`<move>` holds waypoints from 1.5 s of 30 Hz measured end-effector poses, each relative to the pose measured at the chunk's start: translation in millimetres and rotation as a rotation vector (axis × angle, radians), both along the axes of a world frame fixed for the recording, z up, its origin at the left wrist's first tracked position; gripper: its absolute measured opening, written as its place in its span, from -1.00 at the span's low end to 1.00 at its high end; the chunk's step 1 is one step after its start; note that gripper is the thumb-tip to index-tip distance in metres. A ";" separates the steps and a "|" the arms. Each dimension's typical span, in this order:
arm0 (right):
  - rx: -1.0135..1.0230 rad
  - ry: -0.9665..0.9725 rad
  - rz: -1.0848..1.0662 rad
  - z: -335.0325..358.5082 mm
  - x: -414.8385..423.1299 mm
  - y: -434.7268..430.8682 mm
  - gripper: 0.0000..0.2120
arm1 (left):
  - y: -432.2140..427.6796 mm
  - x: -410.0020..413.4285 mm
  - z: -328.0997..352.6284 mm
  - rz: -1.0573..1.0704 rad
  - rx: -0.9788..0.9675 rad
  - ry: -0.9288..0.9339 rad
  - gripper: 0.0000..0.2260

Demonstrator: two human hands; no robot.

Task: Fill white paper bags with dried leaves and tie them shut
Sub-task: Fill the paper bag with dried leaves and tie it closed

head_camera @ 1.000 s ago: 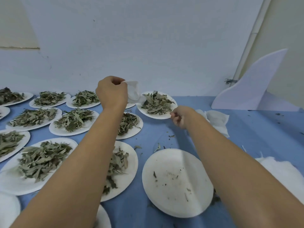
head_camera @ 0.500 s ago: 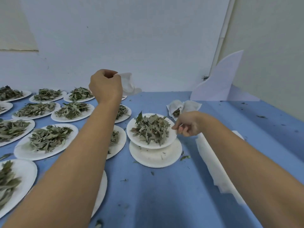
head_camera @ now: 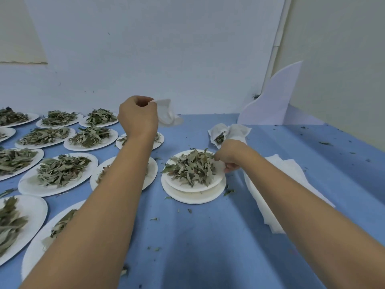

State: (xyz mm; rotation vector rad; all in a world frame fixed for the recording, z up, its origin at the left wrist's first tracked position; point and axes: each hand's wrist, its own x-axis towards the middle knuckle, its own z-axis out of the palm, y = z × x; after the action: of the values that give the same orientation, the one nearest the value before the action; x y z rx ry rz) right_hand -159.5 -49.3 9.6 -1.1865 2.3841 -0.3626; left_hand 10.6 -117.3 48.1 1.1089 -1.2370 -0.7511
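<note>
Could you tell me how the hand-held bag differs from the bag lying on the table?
The held bag hangs from the left hand; the lying bag rests on the table. The held bag looks empty; the lying bag has leaves at its mouth. Both are white.

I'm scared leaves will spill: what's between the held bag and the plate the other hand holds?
Between bag and plate the head view shows only bare blue tablecloth.
</note>
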 end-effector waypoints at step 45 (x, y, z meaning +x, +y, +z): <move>-0.552 -0.279 0.019 -30.4 11.8 19.1 -0.71 | 43.1 -13.1 -64.4 0.015 0.002 0.124 -0.82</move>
State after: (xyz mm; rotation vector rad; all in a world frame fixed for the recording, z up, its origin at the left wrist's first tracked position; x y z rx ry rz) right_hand -147.7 -30.2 -20.8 -1.2769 2.0846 -1.1550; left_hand -2.5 -74.2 -16.2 1.0559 -1.1225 -0.7979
